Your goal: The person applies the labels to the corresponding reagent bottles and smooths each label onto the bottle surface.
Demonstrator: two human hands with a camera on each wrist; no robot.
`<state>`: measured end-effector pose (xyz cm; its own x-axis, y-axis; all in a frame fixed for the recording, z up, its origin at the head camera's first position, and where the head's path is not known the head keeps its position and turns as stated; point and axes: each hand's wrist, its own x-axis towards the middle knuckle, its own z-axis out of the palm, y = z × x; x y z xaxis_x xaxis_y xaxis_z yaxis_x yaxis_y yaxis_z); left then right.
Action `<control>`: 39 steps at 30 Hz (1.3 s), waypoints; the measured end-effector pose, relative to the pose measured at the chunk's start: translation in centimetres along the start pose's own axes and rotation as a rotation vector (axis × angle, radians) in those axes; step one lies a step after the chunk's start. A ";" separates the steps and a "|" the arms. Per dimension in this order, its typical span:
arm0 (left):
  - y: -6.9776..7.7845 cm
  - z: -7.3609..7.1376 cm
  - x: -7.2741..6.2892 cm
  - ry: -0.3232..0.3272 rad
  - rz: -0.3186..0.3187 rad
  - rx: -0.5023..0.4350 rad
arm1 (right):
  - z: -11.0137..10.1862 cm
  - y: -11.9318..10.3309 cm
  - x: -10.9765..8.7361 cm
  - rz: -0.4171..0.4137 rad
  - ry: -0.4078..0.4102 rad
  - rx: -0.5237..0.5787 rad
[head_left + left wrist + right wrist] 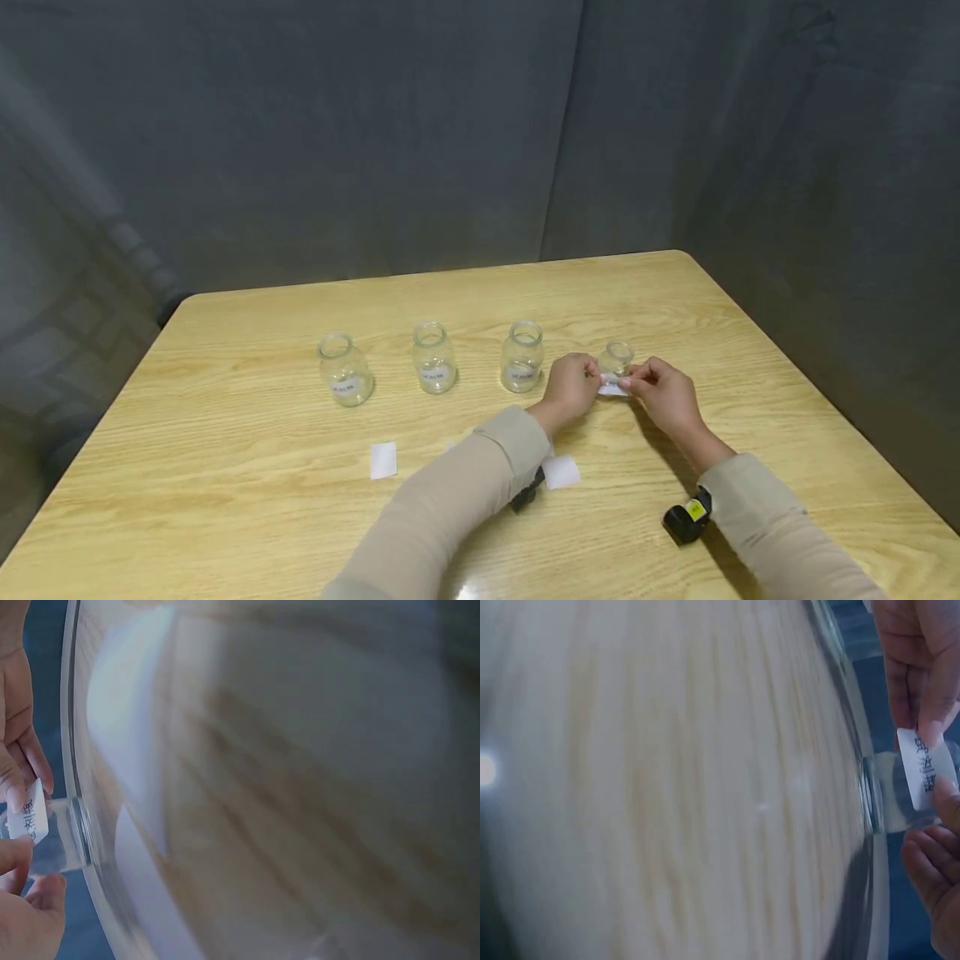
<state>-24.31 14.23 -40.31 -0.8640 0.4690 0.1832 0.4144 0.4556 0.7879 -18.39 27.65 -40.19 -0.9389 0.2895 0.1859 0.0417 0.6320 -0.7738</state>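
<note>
At the right end of a row of glass jars, my left hand (572, 385) and right hand (663, 393) meet in front of a small clear jar (618, 352). Between them is a white label (613, 385) with dark printed characters, each hand pinching one side of it with thumb and finger. Both wrist views show the label (30, 814) held flat in front of the jar's glass (897, 787). Whether the label sticks to the jar, I cannot tell. The fingers hide part of the jar's body.
Three open glass jars with printed labels stand left of my hands: a left jar (345, 371), a middle jar (433, 358) and a right jar (522, 358). White paper pieces (383, 460) lie nearer on the wooden table (225, 467), one white slip (562, 472) beside my left sleeve.
</note>
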 end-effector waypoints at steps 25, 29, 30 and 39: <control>-0.2 -1.0 1.0 -0.015 0.104 0.209 | 0.7 0.6 1.4 -0.218 -0.039 -0.098; -0.2 -0.8 1.2 -0.018 0.110 0.237 | 0.6 0.6 1.3 -0.223 -0.052 -0.093; -0.2 -0.8 1.2 -0.012 0.113 0.245 | 0.6 0.6 1.3 -0.223 -0.056 -0.095; 0.8 -0.7 1.1 -0.021 0.103 0.362 | 0.1 0.5 0.9 -0.183 -0.029 -0.124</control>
<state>-25.12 14.56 -39.05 -0.8079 0.5402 0.2356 0.5765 0.6414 0.5063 -19.21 28.10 -40.44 -0.9442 0.1423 0.2970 -0.0899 0.7562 -0.6482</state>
